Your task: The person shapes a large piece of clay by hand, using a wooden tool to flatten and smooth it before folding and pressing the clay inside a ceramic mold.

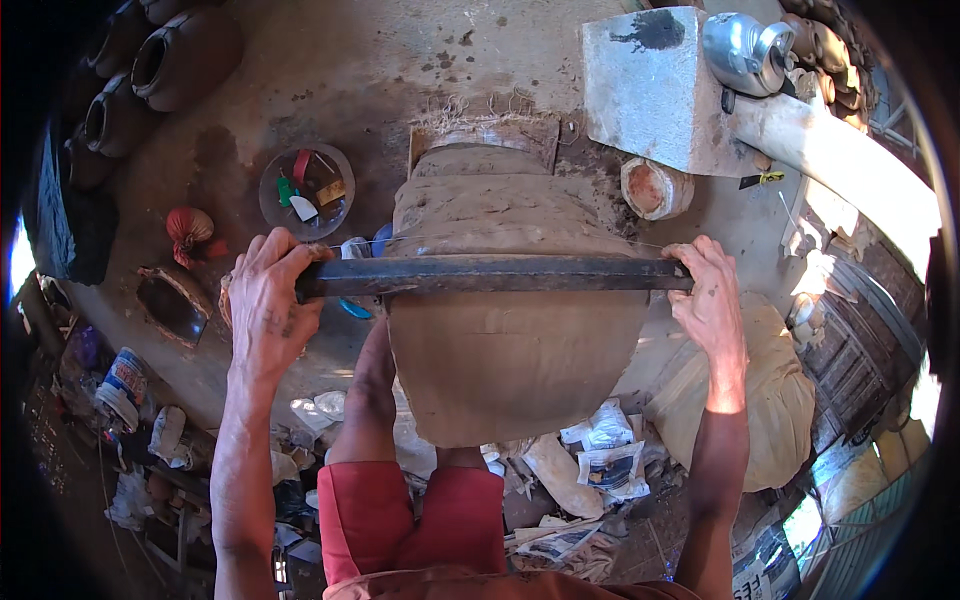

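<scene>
My left hand and my right hand grip the two ends of a long dark bar. A thin wire stretches between the hands, just beyond the bar. Under the bar is a big mass of wet brown clay; its far part looks lumpy. On the near side of the bar, a smooth, broad clay face narrows toward a rounded lower edge. Whether the bar touches the clay I cannot tell. The bar hides a strip of the clay's middle.
A round dish with small tools lies left of the clay. Beyond the clay is a wooden board. A pale block carries a metal pot at far right. Clay pots stand far left; a cloth-covered heap sits right.
</scene>
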Demonstrator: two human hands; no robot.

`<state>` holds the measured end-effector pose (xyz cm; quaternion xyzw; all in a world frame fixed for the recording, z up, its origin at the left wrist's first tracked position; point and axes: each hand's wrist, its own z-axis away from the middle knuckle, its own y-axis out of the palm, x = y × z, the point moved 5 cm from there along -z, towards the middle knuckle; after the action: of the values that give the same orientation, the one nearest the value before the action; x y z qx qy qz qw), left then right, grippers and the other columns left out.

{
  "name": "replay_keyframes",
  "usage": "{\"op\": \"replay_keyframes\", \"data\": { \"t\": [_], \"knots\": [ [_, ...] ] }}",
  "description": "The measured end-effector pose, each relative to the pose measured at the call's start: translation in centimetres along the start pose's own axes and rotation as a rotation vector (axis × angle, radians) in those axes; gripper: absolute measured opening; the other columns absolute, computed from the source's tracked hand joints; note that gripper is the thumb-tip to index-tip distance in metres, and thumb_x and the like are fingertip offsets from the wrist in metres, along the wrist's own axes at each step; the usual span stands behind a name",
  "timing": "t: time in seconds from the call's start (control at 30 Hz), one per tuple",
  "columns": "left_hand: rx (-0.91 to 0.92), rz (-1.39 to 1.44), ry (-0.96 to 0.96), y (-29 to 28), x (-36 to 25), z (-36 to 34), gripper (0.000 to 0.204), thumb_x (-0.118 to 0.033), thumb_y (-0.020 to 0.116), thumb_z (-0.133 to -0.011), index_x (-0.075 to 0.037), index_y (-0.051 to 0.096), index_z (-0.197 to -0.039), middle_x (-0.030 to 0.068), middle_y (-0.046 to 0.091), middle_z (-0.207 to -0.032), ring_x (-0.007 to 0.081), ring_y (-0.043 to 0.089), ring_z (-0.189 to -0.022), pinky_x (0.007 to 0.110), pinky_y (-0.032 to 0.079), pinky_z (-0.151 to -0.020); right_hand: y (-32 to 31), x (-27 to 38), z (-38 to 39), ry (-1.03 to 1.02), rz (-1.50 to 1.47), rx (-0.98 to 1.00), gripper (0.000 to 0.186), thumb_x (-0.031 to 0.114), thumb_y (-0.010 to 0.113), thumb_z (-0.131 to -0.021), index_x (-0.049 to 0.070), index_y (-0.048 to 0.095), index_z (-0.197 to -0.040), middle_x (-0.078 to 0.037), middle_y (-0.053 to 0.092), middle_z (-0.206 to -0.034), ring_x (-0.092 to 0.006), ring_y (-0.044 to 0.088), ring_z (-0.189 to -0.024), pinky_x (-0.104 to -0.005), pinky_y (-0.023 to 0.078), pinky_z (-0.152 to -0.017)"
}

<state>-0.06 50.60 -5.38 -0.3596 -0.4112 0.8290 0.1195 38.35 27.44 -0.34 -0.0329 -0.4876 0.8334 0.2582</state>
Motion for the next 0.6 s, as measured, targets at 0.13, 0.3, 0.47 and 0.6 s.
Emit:
{"op": "replay_keyframes", "data": {
  "t": [0.13, 0.3, 0.47, 0.6],
  "knots": [
    [-0.004, 0.006, 0.01, 0.3, -1.2, 0.1, 0.047, -0.001, 0.072, -0.057, -0.007, 0.072, -0.104, 0.0087, 0.057, -0.093, 0.0316, 0.056, -0.093, 0.042, 0.044, -0.081, 0.4, -0.9, 1.0, 0.008, -0.015, -0.01, 0.049, 0.003, 0.067, -0.058, 0.007, 0.068, -0.108, -0.011, 0.056, -0.095, -0.0334, 0.055, -0.098, -0.0437, 0.041, -0.085],
    [-0.019, 0.005, 0.018, -0.1, -1.9, 0.1, 0.048, 0.001, 0.071, -0.055, -0.004, 0.072, -0.103, 0.0103, 0.057, -0.093, 0.0333, 0.057, -0.092, 0.042, 0.046, -0.082, 0.9, -0.8, 1.8, -0.003, -0.001, -0.057, 0.048, 0.002, 0.068, -0.059, 0.007, 0.066, -0.106, -0.011, 0.054, -0.095, -0.033, 0.054, -0.098, -0.0442, 0.041, -0.084],
    [-0.038, -0.041, 0.005, 0.6, -1.3, 1.0, 0.049, 0.0, 0.072, -0.054, -0.006, 0.072, -0.103, 0.0094, 0.059, -0.093, 0.0323, 0.058, -0.095, 0.042, 0.047, -0.084, 1.3, -0.8, 2.1, -0.028, 0.068, -0.058, 0.048, 0.001, 0.07, -0.06, 0.008, 0.063, -0.107, -0.01, 0.053, -0.097, -0.0325, 0.054, -0.1, -0.0451, 0.042, -0.084],
    [-0.06, -0.066, 0.013, 0.5, -1.3, 1.1, 0.05, -0.002, 0.072, -0.053, -0.007, 0.072, -0.103, 0.0102, 0.059, -0.092, 0.0332, 0.06, -0.095, 0.043, 0.048, -0.083, 1.4, -1.1, 2.2, -0.083, 0.142, -0.078, 0.045, -0.001, 0.07, -0.062, 0.007, 0.061, -0.106, -0.01, 0.053, -0.099, -0.0334, 0.054, -0.103, -0.0474, 0.043, -0.085]
  ]
}}
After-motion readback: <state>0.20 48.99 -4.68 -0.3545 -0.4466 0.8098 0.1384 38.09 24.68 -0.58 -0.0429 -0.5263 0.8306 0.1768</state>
